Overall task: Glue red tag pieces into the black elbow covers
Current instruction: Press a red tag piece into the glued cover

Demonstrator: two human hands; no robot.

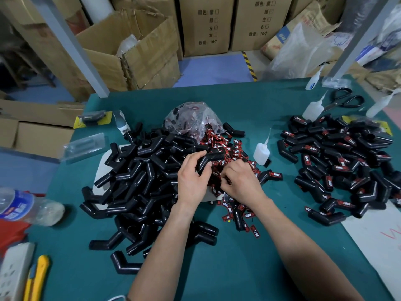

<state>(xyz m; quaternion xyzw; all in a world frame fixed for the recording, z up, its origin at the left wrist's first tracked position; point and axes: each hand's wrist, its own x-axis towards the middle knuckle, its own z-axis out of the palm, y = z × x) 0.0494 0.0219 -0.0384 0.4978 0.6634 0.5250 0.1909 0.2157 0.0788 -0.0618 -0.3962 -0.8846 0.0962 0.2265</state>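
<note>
My left hand (192, 177) grips one black elbow cover (211, 158) just above the middle of the table. Right beside it, my right hand (239, 181) has its fingers curled down into the loose heap of red tag pieces (225, 146); what it pinches is hidden under the fingers. A big pile of plain black elbow covers (138, 179) lies to the left. Covers carrying red tags (342, 164) are heaped at the right. A small white glue bottle (262, 152) stands just right of the tags.
A clear bag of tags (192, 117) sits behind the heap. More glue bottles (313, 108) and black scissors (347, 98) lie at the far right. A water bottle (23, 206), a yellow utility knife (38, 276) and a power strip (13, 272) occupy the left edge. Cardboard boxes (134, 48) stand beyond the green table (238, 268).
</note>
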